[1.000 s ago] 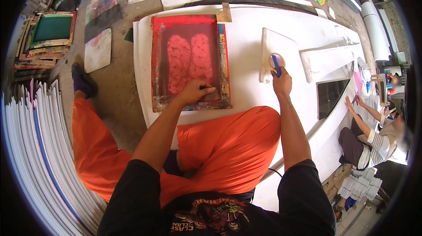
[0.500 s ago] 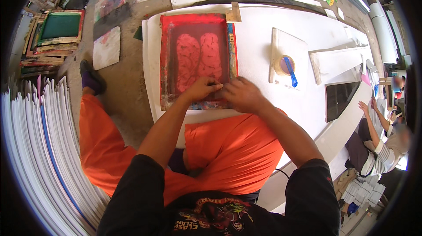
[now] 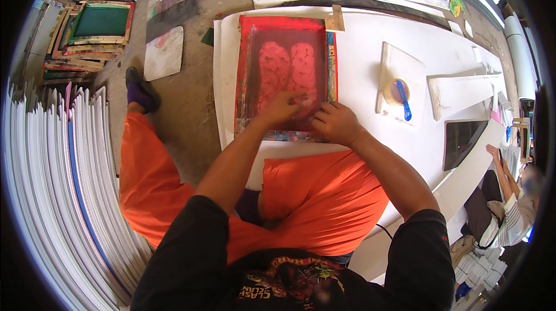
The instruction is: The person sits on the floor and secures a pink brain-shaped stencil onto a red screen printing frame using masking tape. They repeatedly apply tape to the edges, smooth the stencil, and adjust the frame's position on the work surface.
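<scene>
A red-edged screen-printing frame [image 3: 239, 79] lies on a white sheet [image 3: 359, 27]. Two pink sole-shaped areas [image 3: 274, 64] show through its dark mesh. Over the lower part of the mesh is my left hand [image 3: 281, 107], its thumb and fingers drawn together and slightly blurred. My right hand [image 3: 340, 124] is curled at the frame's lower right, with its fingertips pinched. Whatever either hand holds is too small to make out. The hands are a short gap apart.
A tape roll [image 3: 391, 92] and blue-handled cutter [image 3: 403, 100] rest on a white board [image 3: 405, 62] to the right. A small wooden block [image 3: 335, 21] touches the frame's top right corner. Stacked sheets [image 3: 63, 195] stand left; another person [image 3: 509, 206] sits far right.
The whole view has shifted, moving the scene rightward in the picture. My left hand has moved up and left over the mesh, away from my right hand, which stays near the frame's lower right.
</scene>
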The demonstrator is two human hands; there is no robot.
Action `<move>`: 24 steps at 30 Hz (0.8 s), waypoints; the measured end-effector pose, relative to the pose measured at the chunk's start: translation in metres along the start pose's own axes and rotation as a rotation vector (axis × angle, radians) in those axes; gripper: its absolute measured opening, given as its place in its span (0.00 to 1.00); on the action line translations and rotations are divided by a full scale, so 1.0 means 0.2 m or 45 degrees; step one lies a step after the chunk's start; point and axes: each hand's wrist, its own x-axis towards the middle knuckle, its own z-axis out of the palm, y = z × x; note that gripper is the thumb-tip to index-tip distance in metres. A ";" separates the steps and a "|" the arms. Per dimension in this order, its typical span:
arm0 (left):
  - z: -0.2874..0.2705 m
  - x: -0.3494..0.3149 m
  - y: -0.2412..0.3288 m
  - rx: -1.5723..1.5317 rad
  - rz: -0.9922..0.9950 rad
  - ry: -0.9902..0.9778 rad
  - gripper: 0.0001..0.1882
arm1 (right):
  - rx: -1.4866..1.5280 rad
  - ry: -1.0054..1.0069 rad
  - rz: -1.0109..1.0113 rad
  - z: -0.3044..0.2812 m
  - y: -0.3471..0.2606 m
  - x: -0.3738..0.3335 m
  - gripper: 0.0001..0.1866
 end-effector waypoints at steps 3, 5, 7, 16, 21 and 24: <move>-0.14 -0.15 0.01 0.480 0.438 0.366 0.21 | -0.005 -0.115 0.086 -0.05 0.01 0.02 0.05; -0.19 -0.30 -0.05 0.797 0.762 0.476 0.21 | -0.017 -0.150 0.092 -0.09 0.00 0.05 0.04; -0.22 -0.45 -0.15 1.150 0.965 0.511 0.20 | -0.028 -0.191 0.106 -0.11 -0.01 0.09 0.04; -0.35 -0.52 -0.45 1.188 0.978 0.607 0.07 | -0.059 -0.465 0.095 -0.27 0.00 0.27 0.04; -0.48 -0.49 -0.44 1.176 1.027 0.521 0.06 | -0.098 -0.494 0.092 -0.31 0.04 0.37 0.02; -0.59 -0.43 -0.33 0.972 0.953 0.717 0.06 | -0.167 -0.335 0.114 -0.41 0.15 0.42 0.02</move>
